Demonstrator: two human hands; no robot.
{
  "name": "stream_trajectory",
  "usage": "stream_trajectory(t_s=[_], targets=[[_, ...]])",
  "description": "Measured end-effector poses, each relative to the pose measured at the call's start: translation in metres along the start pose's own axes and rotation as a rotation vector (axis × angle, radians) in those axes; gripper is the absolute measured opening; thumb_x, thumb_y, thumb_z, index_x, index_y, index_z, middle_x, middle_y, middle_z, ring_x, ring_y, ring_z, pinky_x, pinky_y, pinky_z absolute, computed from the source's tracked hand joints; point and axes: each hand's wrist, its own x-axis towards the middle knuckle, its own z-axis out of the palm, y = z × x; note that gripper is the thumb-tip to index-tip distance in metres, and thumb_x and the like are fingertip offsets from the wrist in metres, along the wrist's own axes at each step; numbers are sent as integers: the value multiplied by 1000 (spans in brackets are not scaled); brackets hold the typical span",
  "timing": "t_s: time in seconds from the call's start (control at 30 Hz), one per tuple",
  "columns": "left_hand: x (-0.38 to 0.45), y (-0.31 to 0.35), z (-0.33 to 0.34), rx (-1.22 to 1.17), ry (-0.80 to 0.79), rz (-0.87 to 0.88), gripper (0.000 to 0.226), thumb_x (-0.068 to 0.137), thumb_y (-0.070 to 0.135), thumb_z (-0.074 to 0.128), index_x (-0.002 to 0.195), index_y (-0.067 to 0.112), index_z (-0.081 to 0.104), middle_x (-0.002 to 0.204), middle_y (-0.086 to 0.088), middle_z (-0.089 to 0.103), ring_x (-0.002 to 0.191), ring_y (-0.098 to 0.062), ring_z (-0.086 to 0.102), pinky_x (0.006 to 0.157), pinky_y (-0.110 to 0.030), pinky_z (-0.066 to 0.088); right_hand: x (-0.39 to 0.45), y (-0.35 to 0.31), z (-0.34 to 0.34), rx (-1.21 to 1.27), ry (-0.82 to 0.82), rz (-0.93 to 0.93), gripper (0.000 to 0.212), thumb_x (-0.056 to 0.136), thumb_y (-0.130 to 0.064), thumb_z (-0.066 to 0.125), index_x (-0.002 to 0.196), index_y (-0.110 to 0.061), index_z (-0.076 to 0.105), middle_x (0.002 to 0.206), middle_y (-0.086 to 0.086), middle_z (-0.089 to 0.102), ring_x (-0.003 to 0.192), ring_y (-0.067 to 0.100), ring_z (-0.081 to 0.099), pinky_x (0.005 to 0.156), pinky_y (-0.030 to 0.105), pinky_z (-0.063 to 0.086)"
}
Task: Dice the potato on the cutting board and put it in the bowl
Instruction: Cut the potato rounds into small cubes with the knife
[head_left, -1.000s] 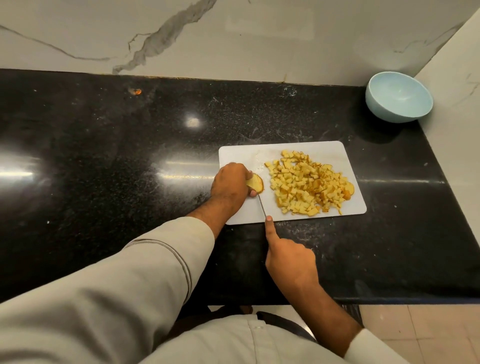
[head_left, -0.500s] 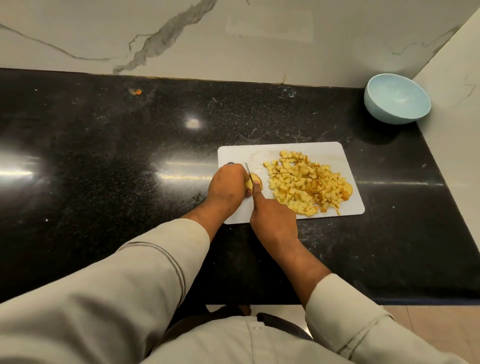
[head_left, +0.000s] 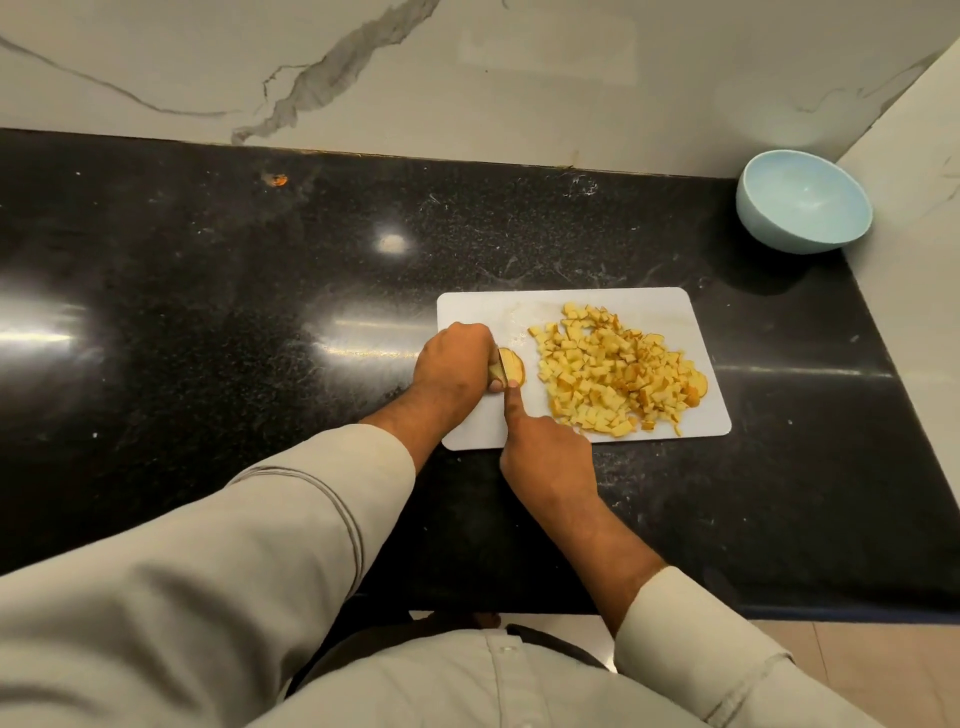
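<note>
A black speckled stone counter (head_left: 218, 322) is carrying everything, its polished top throwing back streaks and spots of light. It is running up against a white marbled wall at the back and on the right. A white cutting board (head_left: 696, 415) is lying flat on the counter toward its front edge, right of centre. A pale blue bowl (head_left: 802, 200) is sitting on the counter in the far right corner, well apart from the board. A small orange speck (head_left: 279, 180) is lying near the back edge on the left.
</note>
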Motion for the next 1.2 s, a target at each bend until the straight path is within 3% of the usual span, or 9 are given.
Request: stream_trajectory(t_s=[0.1,0.27,0.37,0.47,0.77,1.0,1.2], targets=[[2,-3,4,-37,-4,-7,21,80,20,75,100,14,72,97,-8,69,85,-25,63,70,-28,48,-25,8,8,5,-32,15,72,94,-22,38,153,-26,-3,74,2,50,52,17,34,50,30,25],[2,-9,9,-117,3,1,28,82,23,76,107,11,71,94,-7,67,83,-24,62,71,-26,46,-65,17,17,-32,-68,4,72,95,-22,36,152,-27,-7,66,-4,38,53,17,38,52,31,31],[-4,-12,13,-137,80,13,21,87,20,70,104,9,71,78,0,62,65,-14,56,62,-19,41,-73,23,15,-14,-33,28,68,97,-25,34,152,-30,-7,67,-5,41,54,18,41,51,31,32],[-9,-11,17,-61,127,49,17,82,22,73,95,11,74,89,-9,67,77,-23,60,66,-25,43,-59,19,4,-18,64,34,68,97,-27,37,153,-31,-2,57,-7,35,45,14,34,42,28,21],[-16,-8,12,81,126,106,15,82,12,61,79,12,75,71,-6,53,66,-24,53,57,-28,40,11,-8,-8,36,71,-2,66,94,-19,35,153,-27,7,60,-2,33,48,16,31,44,29,17],[-14,-8,5,42,57,83,19,80,8,61,88,14,77,79,-8,62,68,-23,52,61,-27,43,15,-14,-1,95,94,28,62,95,-22,35,153,-28,12,60,-3,33,57,19,39,52,31,27],[-10,-5,3,79,31,72,12,82,8,62,88,8,73,90,-13,64,80,-30,61,65,-30,47,17,-14,1,84,69,59,62,96,-21,33,153,-30,10,62,-3,32,55,17,36,49,30,22]])
